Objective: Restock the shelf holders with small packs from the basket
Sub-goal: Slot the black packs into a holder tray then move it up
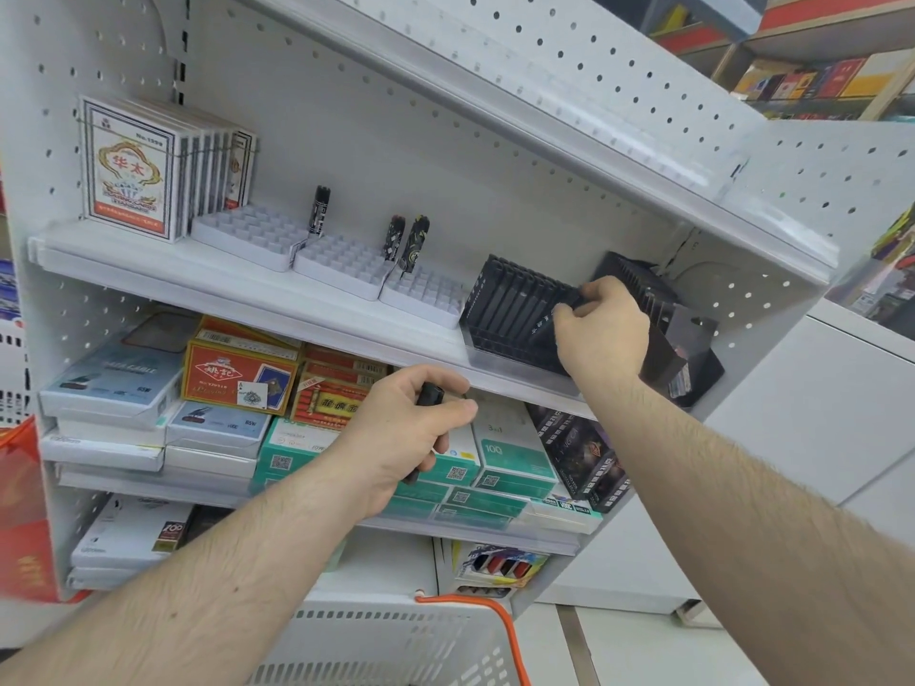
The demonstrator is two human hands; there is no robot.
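Note:
A black slotted holder [510, 309] full of thin black packs stands on the upper shelf at the right. My right hand [601, 326] pinches a black pack at the holder's right end. A second black holder [643, 284] sits behind that hand. My left hand [411, 435] hovers below the shelf edge and grips one or more small black packs [429, 394]. The white basket [391, 646] with an orange handle is at the bottom centre, its inside mostly out of view.
Three white slotted trays [341, 262] sit left of the black holder, with a few dark lighters standing in them. Playing-card boxes [131, 173] stand at the far left. The lower shelves are packed with boxes. A shelf board hangs close above the holders.

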